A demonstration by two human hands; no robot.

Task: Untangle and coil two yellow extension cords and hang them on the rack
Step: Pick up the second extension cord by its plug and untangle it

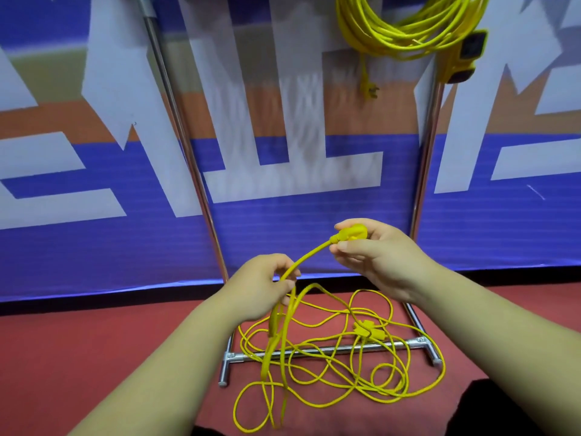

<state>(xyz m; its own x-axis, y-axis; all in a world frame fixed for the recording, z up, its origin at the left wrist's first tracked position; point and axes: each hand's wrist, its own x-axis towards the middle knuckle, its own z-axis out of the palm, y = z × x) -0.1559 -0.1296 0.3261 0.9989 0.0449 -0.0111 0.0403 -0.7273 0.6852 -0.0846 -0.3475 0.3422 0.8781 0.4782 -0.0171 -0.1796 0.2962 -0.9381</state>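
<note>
One yellow extension cord (405,23) hangs coiled at the top right of the metal rack (185,143), its plug (369,88) and socket block (465,55) dangling. A second yellow cord (333,366) lies tangled on the red floor over the rack's base bar. My right hand (374,256) pinches this cord's yellow plug (350,234) between thumb and fingers. My left hand (264,284) grips the cord a short way down from the plug, with strands hanging from it to the tangle. A yellow socket piece (369,330) sits in the tangle.
A blue, white and orange banner (283,184) stands right behind the rack. The rack's chrome base bar (327,349) and feet lie on the red floor (94,341) under the tangle. A dark shape (503,410) fills the bottom right corner.
</note>
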